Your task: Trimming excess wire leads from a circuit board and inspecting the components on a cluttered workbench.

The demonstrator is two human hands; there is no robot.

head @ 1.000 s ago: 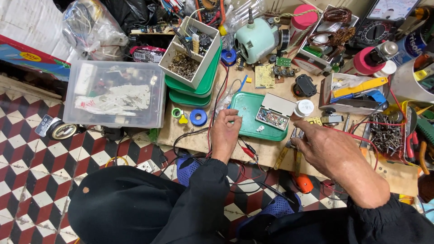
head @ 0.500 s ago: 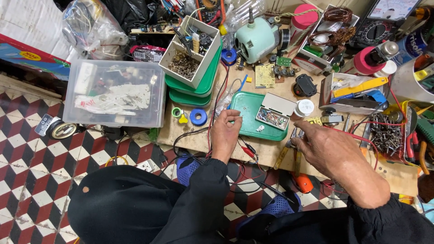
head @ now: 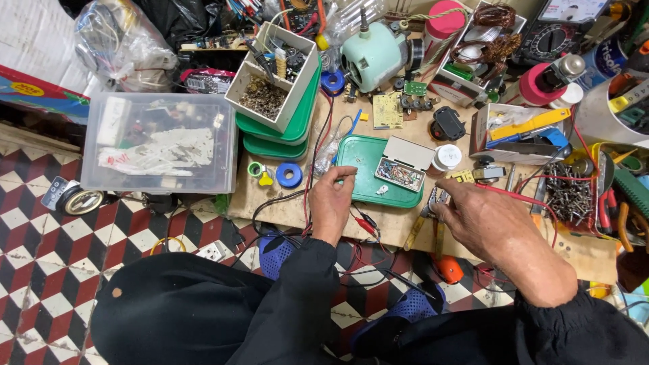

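Note:
My left hand [head: 330, 203] rests on the wooden board [head: 284, 203] at the near left edge of a green tray [head: 358, 159]. Its thumb and forefinger are pinched together, and a thin red wire [head: 312, 162] runs just beside them. What lies between the fingertips is too small to tell. My right hand [head: 488, 220] lies palm down to the right, fingers curled over the head of yellow-handled pliers [head: 424, 220]. The back of the hand hides whether it grips them. A small open box of tiny parts [head: 400, 172] sits on the tray.
A clear plastic bin [head: 162, 142] stands at the left, beside stacked green trays [head: 277, 132] with a white box of parts on top. A pale green motor [head: 372, 54], a circuit board [head: 387, 109], a box of screws [head: 568, 196] and red clip leads [head: 365, 226] crowd the board. The floor is checkered tile.

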